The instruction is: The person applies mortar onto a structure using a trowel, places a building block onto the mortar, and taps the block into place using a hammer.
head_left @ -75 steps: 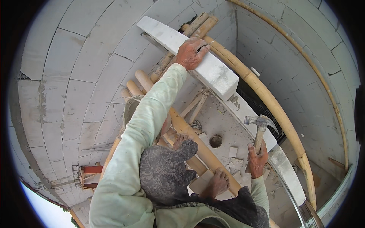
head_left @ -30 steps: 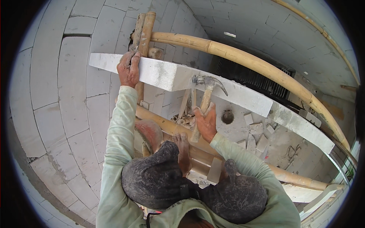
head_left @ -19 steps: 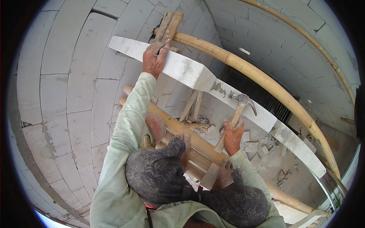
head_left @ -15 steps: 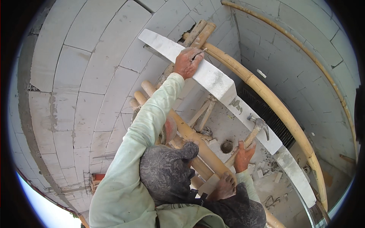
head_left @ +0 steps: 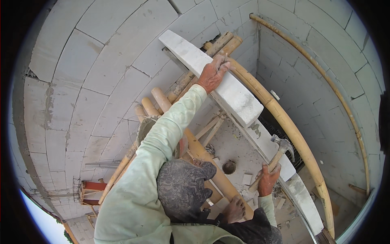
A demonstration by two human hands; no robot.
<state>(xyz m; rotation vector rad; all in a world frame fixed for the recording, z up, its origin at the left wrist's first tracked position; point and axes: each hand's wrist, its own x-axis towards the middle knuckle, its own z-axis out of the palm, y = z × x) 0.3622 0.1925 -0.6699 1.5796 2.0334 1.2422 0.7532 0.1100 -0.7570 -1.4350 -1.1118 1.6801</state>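
A long, tapering white block (head_left: 239,103) slants across the middle, resting along a pale ledge (head_left: 302,197). My left hand (head_left: 213,74) has its fingers curled over the block's upper part, with a small thin piece at the fingertips that I cannot make out. Lower right, my right hand (head_left: 268,179) grips the wooden handle of a claw hammer (head_left: 282,146). The hammer's head is over the ledge, a little below the block's lower end; whether it touches is unclear.
Bamboo poles (head_left: 284,122) run beside the block and under my bare feet (head_left: 235,209). A mortar-stained bucket (head_left: 143,132) is partly behind my left arm. Far below are a floor with rubble (head_left: 248,179) and a dark round container (head_left: 228,166). Block walls (head_left: 65,81) surround these.
The view has swung, so the block slants more steeply. My left hand stays on the block; the hammer in my right hand has moved down along the ledge, away from the block's end.
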